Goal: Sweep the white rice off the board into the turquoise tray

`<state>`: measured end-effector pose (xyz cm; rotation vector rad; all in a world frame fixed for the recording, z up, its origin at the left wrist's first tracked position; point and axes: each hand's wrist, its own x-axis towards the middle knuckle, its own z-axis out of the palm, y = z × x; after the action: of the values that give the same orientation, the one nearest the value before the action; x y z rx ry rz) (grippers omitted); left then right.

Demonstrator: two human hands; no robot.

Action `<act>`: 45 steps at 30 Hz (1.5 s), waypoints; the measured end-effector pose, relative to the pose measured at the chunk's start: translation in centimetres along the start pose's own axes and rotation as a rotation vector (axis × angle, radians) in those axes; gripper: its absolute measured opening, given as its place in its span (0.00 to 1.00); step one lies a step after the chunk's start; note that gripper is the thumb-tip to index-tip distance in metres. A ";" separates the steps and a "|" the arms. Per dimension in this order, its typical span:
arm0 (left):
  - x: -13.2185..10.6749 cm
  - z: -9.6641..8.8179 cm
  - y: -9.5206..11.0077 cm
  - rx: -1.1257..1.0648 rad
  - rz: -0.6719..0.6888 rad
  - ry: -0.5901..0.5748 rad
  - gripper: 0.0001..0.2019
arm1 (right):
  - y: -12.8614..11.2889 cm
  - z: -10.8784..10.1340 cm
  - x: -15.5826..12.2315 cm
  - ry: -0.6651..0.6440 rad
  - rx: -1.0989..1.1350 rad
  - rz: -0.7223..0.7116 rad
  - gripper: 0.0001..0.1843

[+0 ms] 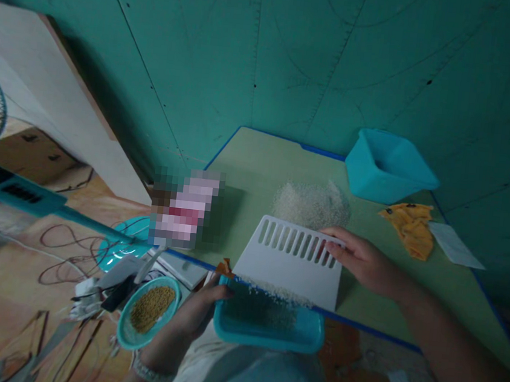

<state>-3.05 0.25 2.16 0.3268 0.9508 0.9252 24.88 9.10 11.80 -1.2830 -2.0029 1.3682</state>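
Our right hand (361,258) pinches white panel (287,271) at slotted end: likely light, stiff, best held there. Left hand (199,307) grips bin (267,339) below panel.

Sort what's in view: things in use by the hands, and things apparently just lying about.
In use:
- white slotted board, in the right hand
- front turquoise bin, in the left hand
- pale grains

Apparently lying about:
- rear turquoise bin
- orange cloth
- white sheet
- turquoise bowl
- fan
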 end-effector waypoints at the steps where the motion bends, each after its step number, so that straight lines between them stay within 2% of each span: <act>1: 0.0 0.0 0.0 -0.004 0.004 0.001 0.21 | 0.1 0.1 0.0 0.006 0.012 -0.001 0.15; 24: 0.2 0.5 0.2 -0.008 0.053 -0.018 0.24 | -0.4 0.3 -0.5 0.000 0.051 0.002 0.15; 30: 0.3 0.2 -0.1 -0.009 0.004 -0.058 0.24 | -0.6 0.4 -0.8 0.001 0.047 0.019 0.15; 34: 0.2 0.5 0.2 -0.020 0.040 -0.013 0.27 | -1.0 0.6 -1.1 -0.017 0.033 0.031 0.15; 39: 0.1 0.5 0.1 -0.008 0.005 0.010 0.28 | -1.8 0.9 -1.7 -0.015 -0.019 0.010 0.13; 42: 0.3 0.2 -0.1 -0.018 0.017 -0.021 0.28 | -1.7 0.7 -2.1 0.028 -0.037 -0.013 0.14; 45: 0.3 0.0 -0.2 -0.022 -0.014 -0.066 0.28 | -0.9 -0.2 -2.4 0.195 -0.031 -0.027 0.15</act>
<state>-2.89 0.38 1.83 0.3298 0.8805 0.9059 25.79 7.07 13.12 -1.3427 -1.9081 1.1561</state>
